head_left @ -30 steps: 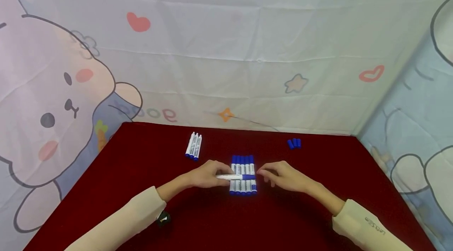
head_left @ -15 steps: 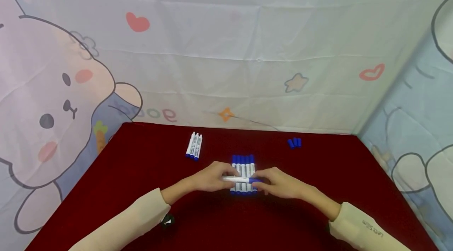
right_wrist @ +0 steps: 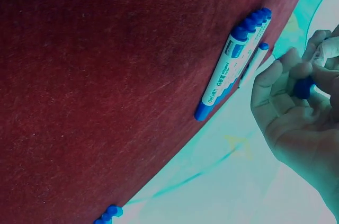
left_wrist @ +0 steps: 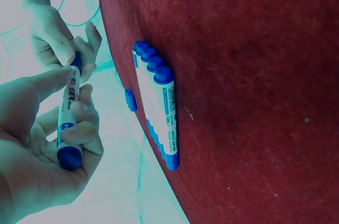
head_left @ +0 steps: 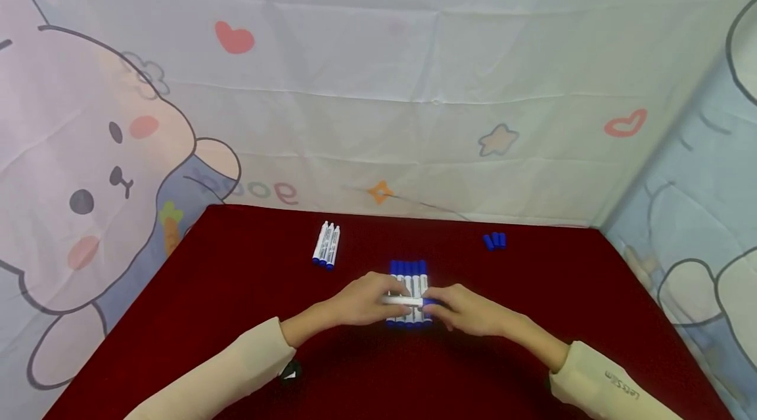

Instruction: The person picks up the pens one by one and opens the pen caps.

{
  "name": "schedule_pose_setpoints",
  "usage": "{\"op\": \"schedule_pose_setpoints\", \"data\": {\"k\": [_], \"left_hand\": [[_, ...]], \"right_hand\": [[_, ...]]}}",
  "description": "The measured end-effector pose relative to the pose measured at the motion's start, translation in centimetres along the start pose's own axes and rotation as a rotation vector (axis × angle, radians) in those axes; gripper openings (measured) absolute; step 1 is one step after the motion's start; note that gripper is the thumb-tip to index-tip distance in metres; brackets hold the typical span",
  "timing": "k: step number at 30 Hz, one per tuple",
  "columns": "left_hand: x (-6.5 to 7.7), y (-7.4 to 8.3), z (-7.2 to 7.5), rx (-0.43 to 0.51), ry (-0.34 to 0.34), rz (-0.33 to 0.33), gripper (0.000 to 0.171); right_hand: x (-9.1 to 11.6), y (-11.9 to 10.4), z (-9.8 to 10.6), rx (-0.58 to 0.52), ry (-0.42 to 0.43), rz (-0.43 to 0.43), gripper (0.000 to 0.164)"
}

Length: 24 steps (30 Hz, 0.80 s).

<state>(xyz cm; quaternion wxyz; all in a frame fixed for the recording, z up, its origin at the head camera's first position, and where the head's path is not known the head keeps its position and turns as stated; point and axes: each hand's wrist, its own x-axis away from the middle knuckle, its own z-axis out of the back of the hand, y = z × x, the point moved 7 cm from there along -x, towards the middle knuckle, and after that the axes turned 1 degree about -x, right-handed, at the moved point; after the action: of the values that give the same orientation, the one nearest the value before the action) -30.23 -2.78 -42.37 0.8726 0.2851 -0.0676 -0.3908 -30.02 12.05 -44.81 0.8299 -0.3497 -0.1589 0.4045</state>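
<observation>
My left hand [head_left: 363, 300] grips a white whiteboard marker [left_wrist: 68, 102] round its barrel, holding it sideways above the table. At the marker's other end, my right hand [head_left: 473, 311] pinches the blue cap [right_wrist: 303, 87] between thumb and fingers. The cap sits at the barrel's end, partly covered by the fingers. Beneath both hands lies a tight row of capped markers [head_left: 408, 267], side by side with their blue caps pointing away from me. The left wrist view shows the held marker's blue end plug near the palm.
Three uncapped white markers [head_left: 326, 246] lie together at the back left of the red-covered table [head_left: 378, 374]. Three loose blue caps [head_left: 495, 240] lie at the back right. A printed cloth [head_left: 378, 78] hangs behind the table, and a small black object [head_left: 290, 371] shows beneath the left sleeve.
The right hand has moved left and taken hold of the blue cap, which it was just short of a second ago. The left hand has shifted slightly right with the marker.
</observation>
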Motion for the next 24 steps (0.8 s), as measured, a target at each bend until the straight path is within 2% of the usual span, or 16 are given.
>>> {"op": "schedule_pose_setpoints", "data": {"k": [4, 9, 12, 18, 24], "left_hand": [[-0.1, 0.2, -0.2, -0.023, 0.006, -0.001, 0.023], [0.1, 0.5, -0.4, 0.005, -0.021, 0.004, 0.025], [0.0, 0.8, -0.6, 0.034, -0.048, -0.016, 0.028], [0.0, 1.3, -0.7, 0.078, -0.106, -0.078, 0.031], [0.1, 0.8, -0.4, 0.137, -0.142, -0.055, 0.032]], "right_hand": [[0.3, 0.0, 0.1, 0.047, 0.015, -0.007, 0.029], [1.0, -0.3, 0.4, 0.248, 0.070, -0.008, 0.022], [1.5, -0.6, 0.5, 0.353, 0.098, -0.003, 0.016], [2.0, -1.4, 0.4, 0.438, 0.132, 0.037, 0.009], [1.8, -1.9, 0.3, 0.535, 0.176, 0.058, 0.011]]}}
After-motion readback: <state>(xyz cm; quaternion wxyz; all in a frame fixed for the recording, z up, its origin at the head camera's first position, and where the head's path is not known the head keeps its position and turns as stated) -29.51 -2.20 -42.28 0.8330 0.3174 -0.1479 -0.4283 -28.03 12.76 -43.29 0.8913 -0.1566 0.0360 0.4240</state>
